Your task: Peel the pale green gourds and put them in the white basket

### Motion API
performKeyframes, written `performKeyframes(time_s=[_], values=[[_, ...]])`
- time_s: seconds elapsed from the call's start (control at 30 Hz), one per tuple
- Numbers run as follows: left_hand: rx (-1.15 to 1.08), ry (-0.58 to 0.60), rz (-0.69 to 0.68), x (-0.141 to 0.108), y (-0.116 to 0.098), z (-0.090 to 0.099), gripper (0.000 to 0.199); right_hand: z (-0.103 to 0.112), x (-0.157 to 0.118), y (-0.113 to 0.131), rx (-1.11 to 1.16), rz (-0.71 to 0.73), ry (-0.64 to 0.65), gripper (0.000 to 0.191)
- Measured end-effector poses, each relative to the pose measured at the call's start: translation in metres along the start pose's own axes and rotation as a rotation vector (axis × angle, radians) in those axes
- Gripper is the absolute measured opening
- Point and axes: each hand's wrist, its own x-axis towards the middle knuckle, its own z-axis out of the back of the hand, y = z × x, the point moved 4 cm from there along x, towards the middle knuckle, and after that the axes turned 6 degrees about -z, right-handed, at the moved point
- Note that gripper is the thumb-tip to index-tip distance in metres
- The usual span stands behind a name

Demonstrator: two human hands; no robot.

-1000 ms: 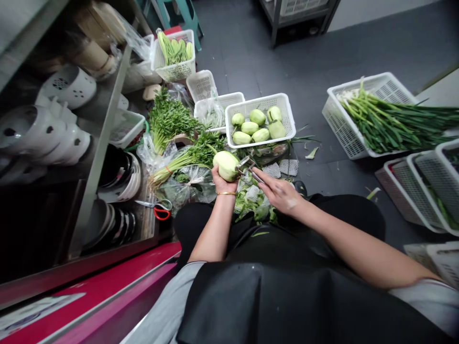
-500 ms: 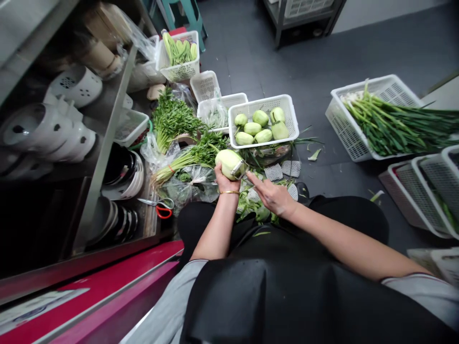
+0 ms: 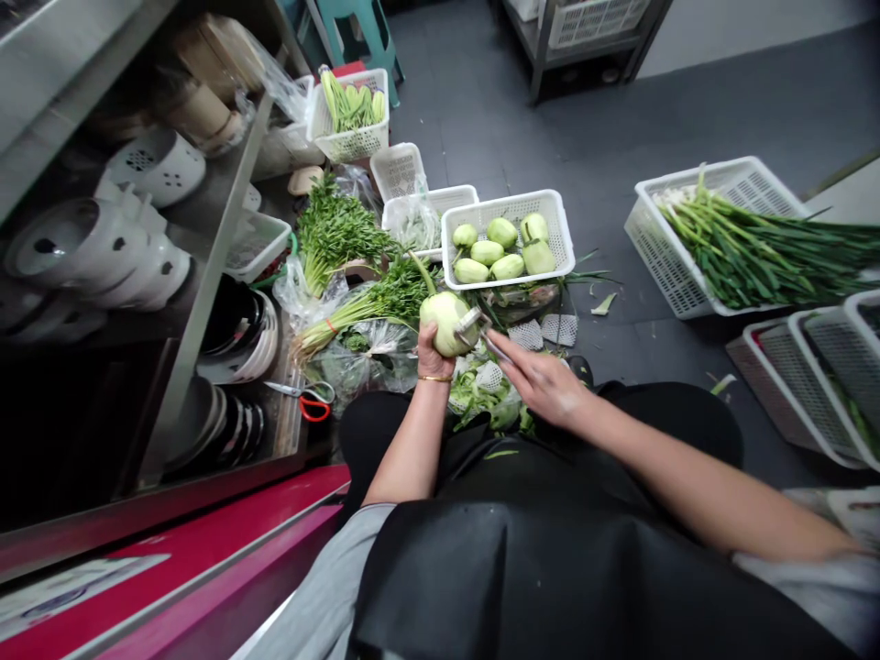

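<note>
My left hand (image 3: 434,353) is wrapped round the lower left of a pale green eggplant (image 3: 444,314), whose stem points up. My right hand (image 3: 546,387) grips a metal peeler (image 3: 493,346) by its handle. The peeler's head rests against the right side of the eggplant. Just below, a basket (image 3: 490,375) holds a heap of green peelings (image 3: 474,403), partly hidden by my right hand and lap. Several pale green eggplants (image 3: 487,252) lie in a white basket (image 3: 567,247) beyond my hands.
Bunches of leafy greens (image 3: 336,225) and plastic bags lie to the left, near orange-handled scissors (image 3: 313,403). A steel shelf (image 3: 220,247) with stacked bowls stands at far left. Garlic chives (image 3: 763,229) fill a white basket (image 3: 677,266) on the right, above more stacked baskets (image 3: 790,385).
The eggplant has turned in my left hand, and its stem now stands more upright. My right hand and the peeler have shifted slightly right and down.
</note>
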Motion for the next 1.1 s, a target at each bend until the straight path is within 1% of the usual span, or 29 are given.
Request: performKeyframes(time_s=[0.03,0.07,0.13,0.17,0.2,0.27,0.33,0.4,0.5,0.57,0.67,0.73,0.8,0.87,0.93,0.97,1.03,1.1], values=[[0.000,-0.027,0.014,0.002,-0.001,0.002,0.063,-0.008,-0.021,-0.010,0.022,-0.016,0.017,0.052],[-0.005,-0.035,0.037,0.004,-0.003,0.003,0.064,-0.016,-0.041,-0.022,0.041,-0.031,0.062,0.051],[-0.038,0.015,0.088,0.005,-0.004,0.005,0.072,-0.021,-0.070,-0.044,0.072,-0.095,0.077,0.049],[-0.062,0.059,0.116,0.005,-0.003,0.006,0.077,-0.019,-0.075,-0.052,0.080,-0.126,0.059,0.048],[-0.086,0.101,0.144,0.005,-0.002,0.007,0.082,-0.013,-0.073,-0.057,0.083,-0.153,0.028,0.047],[-0.112,0.133,0.214,0.002,0.004,0.014,0.086,0.001,-0.053,-0.055,0.079,-0.166,-0.029,0.047],[-0.104,0.112,0.282,0.000,0.012,0.022,0.084,0.013,-0.021,-0.042,0.078,-0.124,-0.049,0.048],[-0.079,0.097,0.305,-0.001,0.018,0.025,0.076,0.020,0.012,-0.025,0.091,-0.054,-0.056,0.049],[-0.072,0.101,0.229,0.001,0.021,0.019,0.056,0.021,0.050,-0.007,0.122,0.009,-0.079,0.049],[-0.086,0.097,0.160,0.001,0.020,0.013,0.046,0.014,0.062,-0.004,0.142,-0.008,-0.079,0.048],[-0.120,0.090,0.125,0.000,0.020,0.006,0.043,-0.001,0.062,-0.009,0.165,-0.066,-0.066,0.050],[-0.126,0.080,0.157,-0.002,0.022,0.005,0.045,-0.006,0.056,-0.012,0.161,-0.060,-0.065,0.051],[-0.108,0.079,0.213,-0.004,0.025,0.005,0.047,-0.002,0.056,-0.010,0.118,-0.034,-0.062,0.051],[-0.082,0.105,0.243,-0.004,0.026,0.003,0.051,0.009,0.063,-0.004,0.051,-0.023,-0.056,0.051],[-0.069,0.133,0.215,-0.002,0.026,0.001,0.053,0.017,0.069,0.002,-0.015,-0.034,-0.051,0.051],[-0.067,0.136,0.187,0.000,0.025,0.001,0.054,0.018,0.068,0.004,-0.042,-0.047,-0.042,0.051],[-0.058,0.118,0.130,0.005,0.024,0.003,0.056,0.009,0.052,0.004,-0.074,-0.078,-0.020,0.051],[-0.036,0.065,0.089,0.010,0.024,0.008,0.056,-0.011,0.016,-0.008,-0.083,-0.120,-0.001,0.051]])
